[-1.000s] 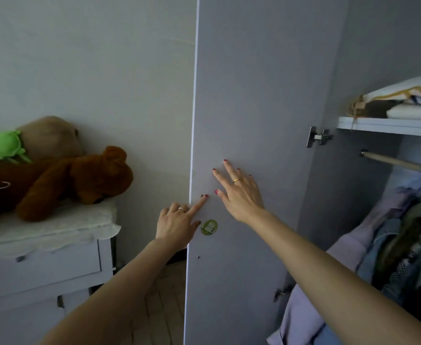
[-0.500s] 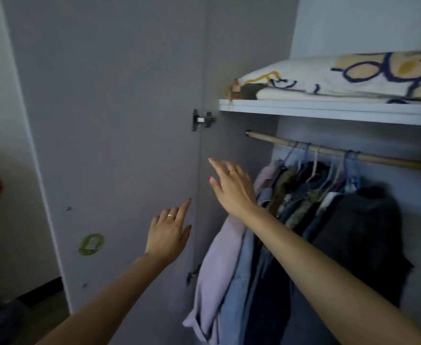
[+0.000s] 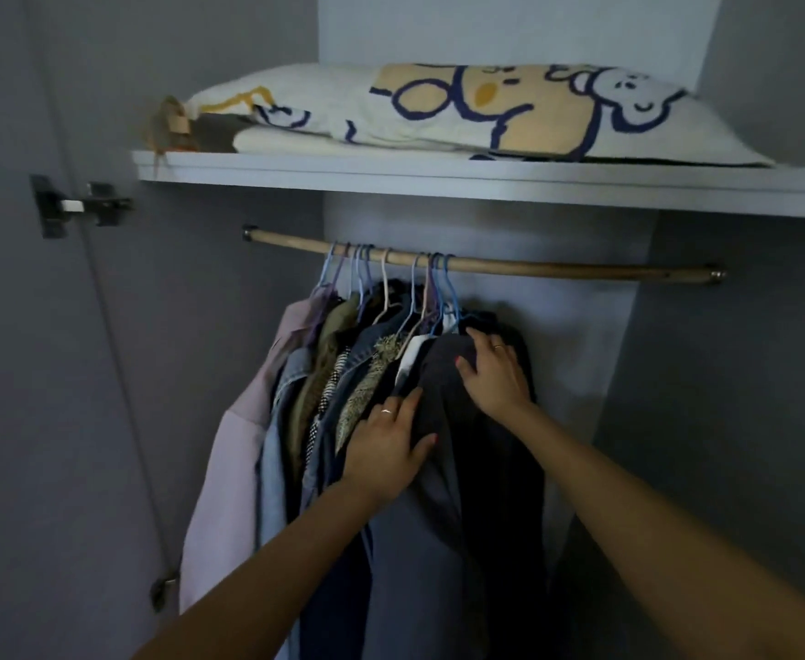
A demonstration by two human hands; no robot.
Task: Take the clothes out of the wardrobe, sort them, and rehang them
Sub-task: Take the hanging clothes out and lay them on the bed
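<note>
Several garments hang on pastel hangers from a wooden rod [image 3: 533, 268] inside the open wardrobe: a lilac jacket [image 3: 229, 445] at the left, denim and patterned pieces [image 3: 343, 373] in the middle, and a dark grey garment [image 3: 443, 507] at the right. My left hand [image 3: 388, 450] has its fingers pushed in between the patterned pieces and the dark grey garment, thumb lying on the dark cloth. My right hand [image 3: 495, 373] lies flat over the dark garment's shoulder, fingertips reaching up near its hanger.
A shelf [image 3: 438, 181] above the rod carries a folded patterned blanket [image 3: 462, 111] and a small brown item [image 3: 172, 126] at its left end. The open door [image 3: 34, 373] with its hinge [image 3: 76, 204] stands at the left. The rod's right half is bare.
My view has swung right from the door to the inside of the wardrobe. Both hands left the door and moved onto the hanging clothes, landing on the dark garment.
</note>
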